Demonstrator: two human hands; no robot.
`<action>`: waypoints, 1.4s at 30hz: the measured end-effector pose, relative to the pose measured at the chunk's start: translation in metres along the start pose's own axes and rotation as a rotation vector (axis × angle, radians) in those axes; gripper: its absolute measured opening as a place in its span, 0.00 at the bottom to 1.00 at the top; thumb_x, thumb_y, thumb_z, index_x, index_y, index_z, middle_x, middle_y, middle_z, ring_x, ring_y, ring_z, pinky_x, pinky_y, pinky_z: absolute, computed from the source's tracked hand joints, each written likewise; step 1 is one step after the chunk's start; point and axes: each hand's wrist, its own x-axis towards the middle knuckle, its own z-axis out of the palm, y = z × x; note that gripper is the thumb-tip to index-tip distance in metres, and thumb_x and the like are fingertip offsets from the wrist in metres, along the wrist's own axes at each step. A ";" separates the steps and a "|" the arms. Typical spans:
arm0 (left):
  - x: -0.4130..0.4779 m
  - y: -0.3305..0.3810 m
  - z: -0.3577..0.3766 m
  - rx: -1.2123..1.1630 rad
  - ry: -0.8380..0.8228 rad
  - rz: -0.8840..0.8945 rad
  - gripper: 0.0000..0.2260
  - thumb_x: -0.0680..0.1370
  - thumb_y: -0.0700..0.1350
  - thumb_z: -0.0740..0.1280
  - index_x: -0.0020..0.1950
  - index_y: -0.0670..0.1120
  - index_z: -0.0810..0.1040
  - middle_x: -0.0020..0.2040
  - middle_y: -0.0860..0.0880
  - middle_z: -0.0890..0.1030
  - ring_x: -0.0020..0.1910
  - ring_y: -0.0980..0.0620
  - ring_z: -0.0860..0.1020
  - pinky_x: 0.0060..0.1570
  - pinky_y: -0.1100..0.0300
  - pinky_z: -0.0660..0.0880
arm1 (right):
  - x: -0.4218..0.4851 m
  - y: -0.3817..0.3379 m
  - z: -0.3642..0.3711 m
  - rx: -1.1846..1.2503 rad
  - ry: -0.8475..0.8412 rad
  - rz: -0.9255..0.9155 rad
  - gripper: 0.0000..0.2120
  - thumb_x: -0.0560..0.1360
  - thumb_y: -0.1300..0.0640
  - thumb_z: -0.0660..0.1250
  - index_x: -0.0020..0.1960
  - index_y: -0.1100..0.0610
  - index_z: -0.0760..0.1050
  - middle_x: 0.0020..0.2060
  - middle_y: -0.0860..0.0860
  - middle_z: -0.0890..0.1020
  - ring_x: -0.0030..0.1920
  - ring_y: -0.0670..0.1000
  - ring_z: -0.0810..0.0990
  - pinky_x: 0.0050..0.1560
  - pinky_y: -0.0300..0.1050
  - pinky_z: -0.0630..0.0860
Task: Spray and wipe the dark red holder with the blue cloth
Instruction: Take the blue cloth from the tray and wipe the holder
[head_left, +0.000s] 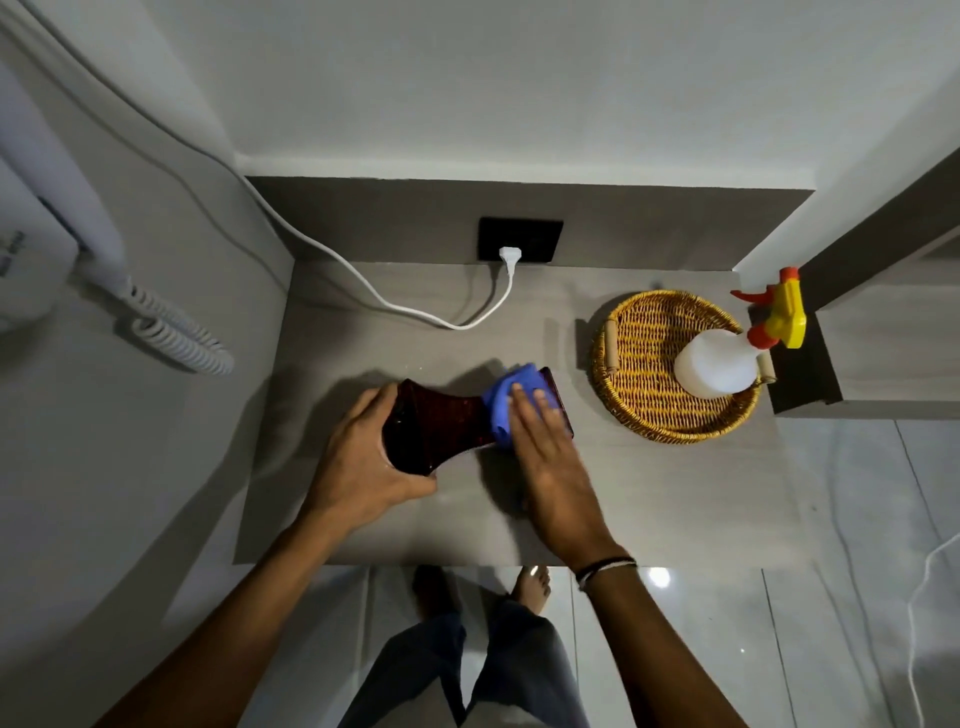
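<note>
Head view: right hand (550, 467) fingers (524, 410) press blue cloth (501, 402) onto dark red holder (441, 421).

The worktop (649, 499) lies bare along its near edge and across its near right corner, giving open passage below the wicker tray (631, 415). The dark red holder (441, 421) lies on its side across the middle, with the left hand (363, 467) on its wide end and the right hand (550, 457) pressing the blue cloth (506, 402) on its other end. The tray fills the far right, with the spray bottle (719, 366) standing inside it. A white cable (405, 309) loops over the far left surface to the wall socket (519, 240). Walls close off the left and back.
</note>
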 end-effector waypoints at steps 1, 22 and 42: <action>0.001 0.001 0.000 0.000 -0.003 0.009 0.52 0.53 0.60 0.77 0.76 0.48 0.72 0.67 0.53 0.76 0.61 0.53 0.77 0.56 0.59 0.75 | 0.001 0.007 -0.005 -0.033 0.017 0.068 0.48 0.75 0.75 0.71 0.86 0.57 0.51 0.86 0.51 0.45 0.87 0.56 0.43 0.88 0.57 0.48; 0.014 0.008 0.001 -0.196 0.047 -0.147 0.28 0.58 0.63 0.82 0.57 0.62 0.83 0.49 0.60 0.87 0.48 0.60 0.86 0.50 0.50 0.85 | 0.002 0.056 -0.020 0.777 0.331 0.672 0.31 0.80 0.78 0.54 0.79 0.59 0.71 0.72 0.61 0.80 0.72 0.64 0.79 0.74 0.66 0.76; 0.034 0.022 -0.042 -0.282 -0.388 -0.262 0.53 0.54 0.78 0.79 0.76 0.74 0.62 0.67 0.65 0.76 0.66 0.61 0.76 0.59 0.58 0.73 | 0.013 0.034 -0.023 1.107 0.151 0.772 0.22 0.80 0.76 0.55 0.54 0.58 0.85 0.55 0.73 0.85 0.47 0.65 0.86 0.43 0.51 0.87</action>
